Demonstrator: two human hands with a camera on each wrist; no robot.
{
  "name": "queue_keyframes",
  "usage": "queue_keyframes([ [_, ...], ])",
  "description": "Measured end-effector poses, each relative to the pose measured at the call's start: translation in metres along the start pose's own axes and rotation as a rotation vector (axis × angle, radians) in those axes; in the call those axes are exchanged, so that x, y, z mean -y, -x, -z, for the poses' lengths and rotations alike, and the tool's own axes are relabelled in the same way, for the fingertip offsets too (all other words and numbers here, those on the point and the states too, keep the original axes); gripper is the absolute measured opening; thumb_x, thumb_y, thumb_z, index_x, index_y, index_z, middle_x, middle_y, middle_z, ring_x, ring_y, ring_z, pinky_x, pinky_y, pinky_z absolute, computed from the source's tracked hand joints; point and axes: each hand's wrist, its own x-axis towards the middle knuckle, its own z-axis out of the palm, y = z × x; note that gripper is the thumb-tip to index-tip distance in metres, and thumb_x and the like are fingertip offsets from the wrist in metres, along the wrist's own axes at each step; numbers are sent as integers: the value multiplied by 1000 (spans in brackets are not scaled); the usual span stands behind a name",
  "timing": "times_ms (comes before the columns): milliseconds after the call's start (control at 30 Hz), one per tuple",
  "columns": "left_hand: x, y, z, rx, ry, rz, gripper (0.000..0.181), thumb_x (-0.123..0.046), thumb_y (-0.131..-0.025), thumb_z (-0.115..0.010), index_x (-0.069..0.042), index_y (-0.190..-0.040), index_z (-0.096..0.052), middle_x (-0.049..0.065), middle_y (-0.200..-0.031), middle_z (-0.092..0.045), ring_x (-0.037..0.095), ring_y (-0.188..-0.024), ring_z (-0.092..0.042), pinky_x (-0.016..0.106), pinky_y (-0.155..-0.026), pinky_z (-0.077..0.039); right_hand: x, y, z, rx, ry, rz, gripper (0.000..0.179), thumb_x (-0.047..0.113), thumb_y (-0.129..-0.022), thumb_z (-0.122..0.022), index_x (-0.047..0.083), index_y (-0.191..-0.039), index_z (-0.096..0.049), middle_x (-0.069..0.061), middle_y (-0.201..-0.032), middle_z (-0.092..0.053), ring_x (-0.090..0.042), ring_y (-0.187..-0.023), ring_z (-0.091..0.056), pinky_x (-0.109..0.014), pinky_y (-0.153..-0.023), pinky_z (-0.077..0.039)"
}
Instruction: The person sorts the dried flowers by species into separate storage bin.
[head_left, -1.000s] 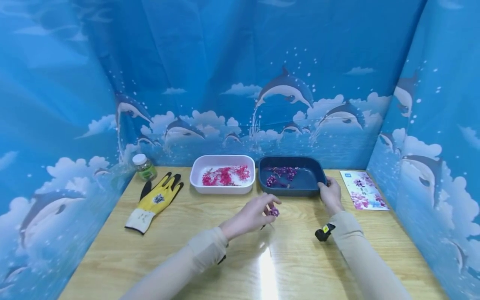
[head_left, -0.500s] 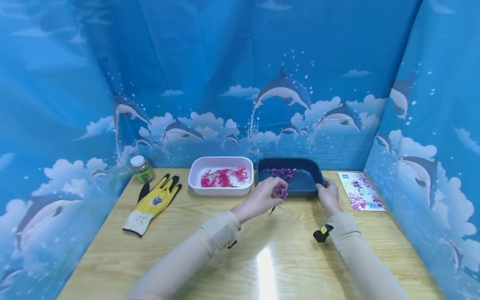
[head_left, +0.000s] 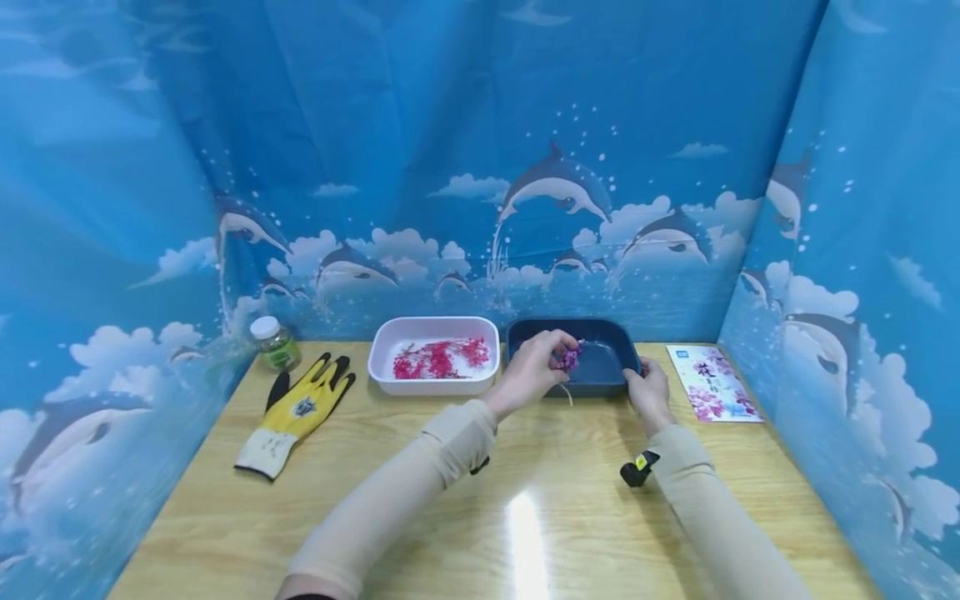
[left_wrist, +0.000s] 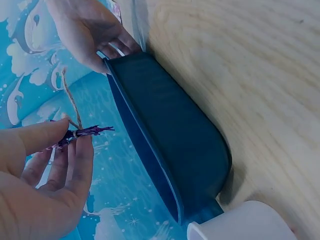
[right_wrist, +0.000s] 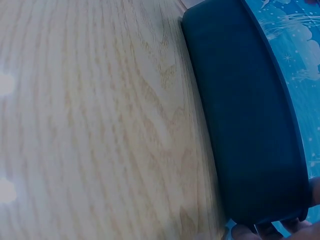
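My left hand (head_left: 531, 371) pinches a small bunch of purple dried flowers (head_left: 571, 358) between thumb and fingers, over the left part of the dark blue tray (head_left: 607, 357). In the left wrist view the bunch's thin stems (left_wrist: 97, 130) are bound with a strand of twine (left_wrist: 71, 97) whose loose end sticks out. My right hand (head_left: 649, 393) grips the tray's front right corner, thumb at the rim and fingers around the outside. The left hand hides the purple sprigs lying inside the tray.
Left of the dark tray stands a white tray (head_left: 381, 372) with pink dried flowers (head_left: 438, 358). Further left are a yellow work glove (head_left: 303, 408) and a lidded jar (head_left: 277, 346). A flower-printed card (head_left: 712, 383) lies to the right. A dolphin-print curtain (head_left: 420, 167) surrounds the wooden table (head_left: 450, 533).
My left hand has carried the purple flower bunch right and away from me, from above the table to over the dark tray. The right hand keeps its hold on the tray's corner.
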Motion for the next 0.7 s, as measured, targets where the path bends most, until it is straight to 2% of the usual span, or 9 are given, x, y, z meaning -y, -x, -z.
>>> queue_keyframes([
  [267,-2,-20,-6,-55,-57,24,46,5,-93,-72,-15,-135,-65,5,-123,-67,16,-104,-65,25,-87,-60,4,-1,3,13,14,7,56,14,-110,-43,-6,-161,-30,-32,-164,-37,-45,-153,-38,-54,-129,-36],
  [500,2,-28,-20,-73,-76,70,41,1,-96,-71,-20,-131,-66,2,-121,-66,14,-104,-65,24,-86,-60,-6,3,1,35,2,1,55,11,-109,-44,-8,-159,-30,-34,-163,-37,-45,-152,-38,-54,-129,-36],
  [700,3,-42,-27,-95,-113,54,38,-5,-97,-73,-19,-132,-67,1,-119,-66,15,-105,-67,27,-86,-61,-4,2,-1,21,-21,16,54,10,-109,-44,-9,-158,-31,-34,-162,-38,-45,-151,-40,-53,-129,-37],
])
